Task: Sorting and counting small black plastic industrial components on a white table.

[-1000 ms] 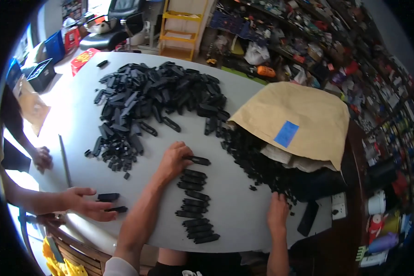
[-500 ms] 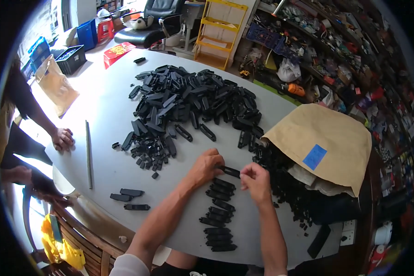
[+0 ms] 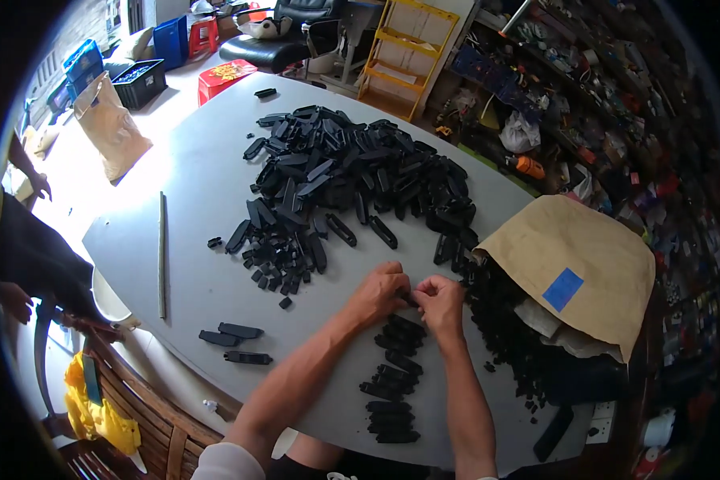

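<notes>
My left hand (image 3: 382, 291) grips a long black plastic piece (image 3: 409, 298), mostly hidden by the fingers. At its right end, my right hand (image 3: 442, 302) is closed in a pinch; any small part between those fingertips is too hidden to make out. Just below the hands, a column of similar black pieces (image 3: 392, 418) lies in small groups toward the near edge. Beyond them spreads a large heap of long black pieces (image 3: 320, 172), with small black blocks (image 3: 274, 268) at its near left.
An open brown paper bag (image 3: 592, 240) lies at the right, with small black parts (image 3: 508, 352) spilling beside it. Three black pieces (image 3: 246, 358) and a thin rod (image 3: 162, 256) rest on the left of the white table (image 3: 200, 280). Another person (image 3: 36, 248) stands at the far left.
My hands have come together over the black piece, which showed plainly between them before. The other person's hand has left the table. The whole view has shifted slightly.
</notes>
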Available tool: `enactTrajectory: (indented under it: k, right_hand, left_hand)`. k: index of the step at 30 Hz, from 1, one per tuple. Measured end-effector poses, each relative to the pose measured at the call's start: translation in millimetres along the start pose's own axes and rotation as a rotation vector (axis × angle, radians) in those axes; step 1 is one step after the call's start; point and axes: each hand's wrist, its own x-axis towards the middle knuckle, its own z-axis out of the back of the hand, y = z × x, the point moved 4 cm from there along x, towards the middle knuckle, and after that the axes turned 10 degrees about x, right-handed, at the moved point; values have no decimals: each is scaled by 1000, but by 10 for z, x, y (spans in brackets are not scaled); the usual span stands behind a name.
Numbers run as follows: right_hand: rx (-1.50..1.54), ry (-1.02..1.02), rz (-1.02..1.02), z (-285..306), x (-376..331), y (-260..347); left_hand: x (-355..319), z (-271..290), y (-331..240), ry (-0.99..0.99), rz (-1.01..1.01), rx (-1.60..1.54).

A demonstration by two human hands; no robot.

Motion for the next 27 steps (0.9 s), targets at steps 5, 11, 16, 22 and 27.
enactTrajectory:
  k: [5, 11, 16, 22, 27]
  right_hand:
    - [-177, 24, 125, -11, 59, -6]
    - [-381, 98, 279, -104, 65, 196]
    - [-494, 163, 163, -27, 67, 258]
    - [-488, 275, -23, -31, 144, 203]
    - [-647, 153, 146, -93, -12, 261]
  left_hand:
    - [-7, 1, -21, -4, 30, -14]
    - [-61, 16, 76, -46, -6, -30]
    - [-3, -97, 46, -55, -1, -98]
    - [-14, -92, 89, -144, -23, -120]
    - [2, -105, 34, -67, -7, -52]
